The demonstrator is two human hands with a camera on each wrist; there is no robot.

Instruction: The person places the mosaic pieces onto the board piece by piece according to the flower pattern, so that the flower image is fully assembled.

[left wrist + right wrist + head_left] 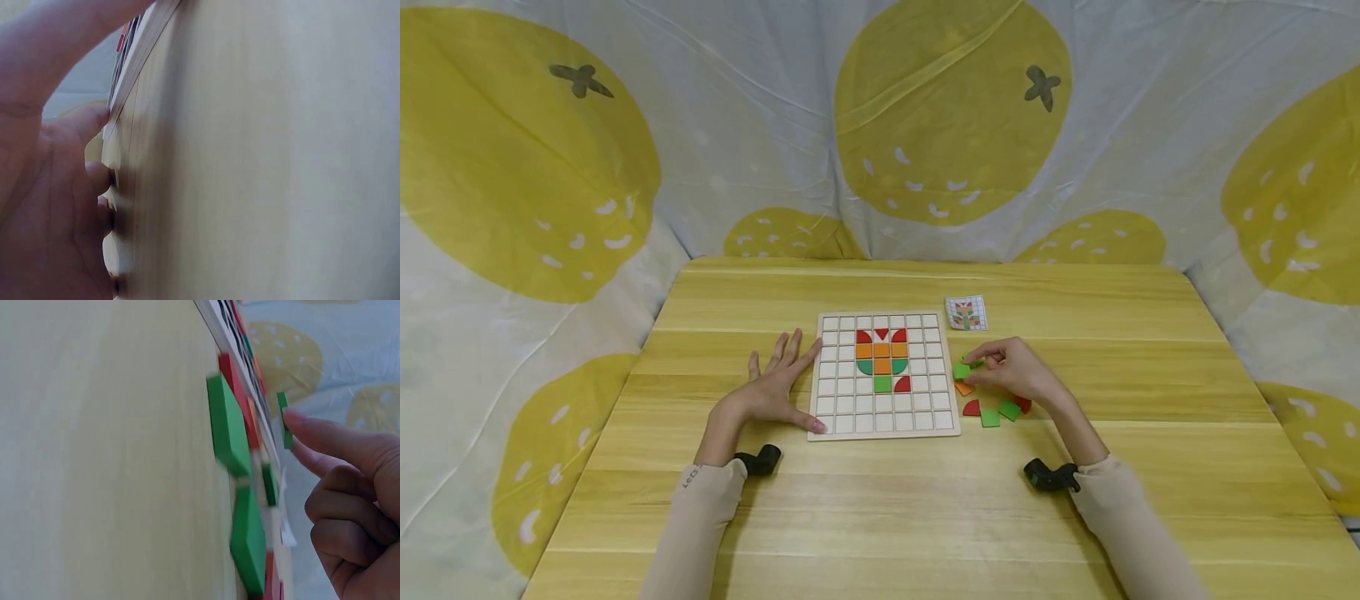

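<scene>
A white grid board (847,406) lies mid-table, with a flower-like pattern of red, orange, teal and green tiles (882,366) in its cells. Along the board's left side my left hand (767,392) is spread out, thumb at the lower corner and index finger at the upper edge. Just off the board's right edge, my right hand (1018,368) pinches a green square tile (284,422) between thumb and fingertips. In the right wrist view, that tile is held above the table, its other fingers curled under. Beneath it lies an orange tile (964,388), partly covered.
Loose green tiles (990,417) and a red quarter-circle tile (972,407) lie right of the board, near the right hand. Behind them is a small printed pattern card (967,313). A patterned cloth (760,125) hangs beyond the table's back edge.
</scene>
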